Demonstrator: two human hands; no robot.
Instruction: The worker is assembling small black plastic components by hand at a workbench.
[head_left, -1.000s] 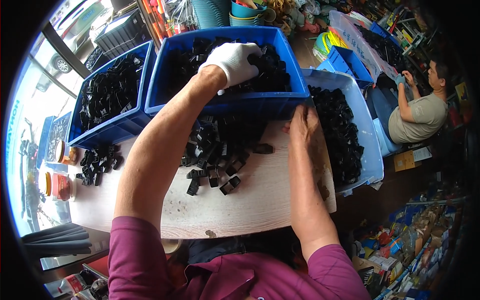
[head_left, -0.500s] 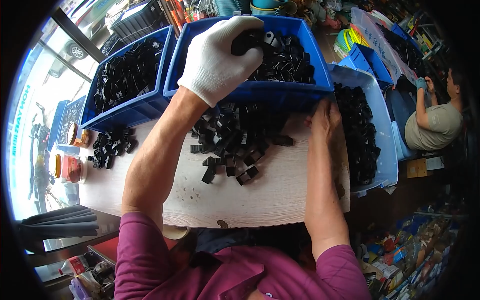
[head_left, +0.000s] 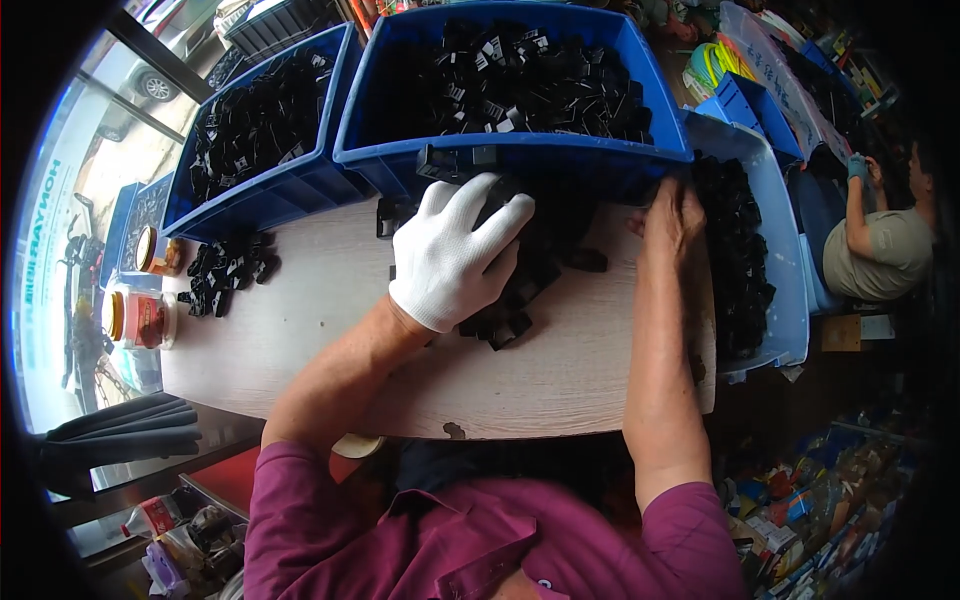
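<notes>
My left hand [head_left: 455, 250], in a white knitted glove, is over a pile of small black plastic parts [head_left: 540, 270] on the table. Its fingers are spread and bent down onto the parts, and their tips are partly hidden. More black parts [head_left: 455, 160] show just beyond the fingers, against the front wall of a large blue bin [head_left: 520, 150] filled with similar pieces. Bare and closed, my right hand [head_left: 672, 215] is by the bin's front right corner. What its fingers hold is lost in shadow.
Black parts also fill a blue bin [head_left: 180, 220] at left and a pale blue tub [head_left: 785, 300] at right. A small black heap [head_left: 230, 275] lies on the table's left, near a red-labelled jar [head_left: 140, 318]. A person [head_left: 880, 240] sits at far right.
My left hand has come down from over the large bin to the pile on the table; the black clump it held is no longer visible in it. My right hand stays by the bin's corner.
</notes>
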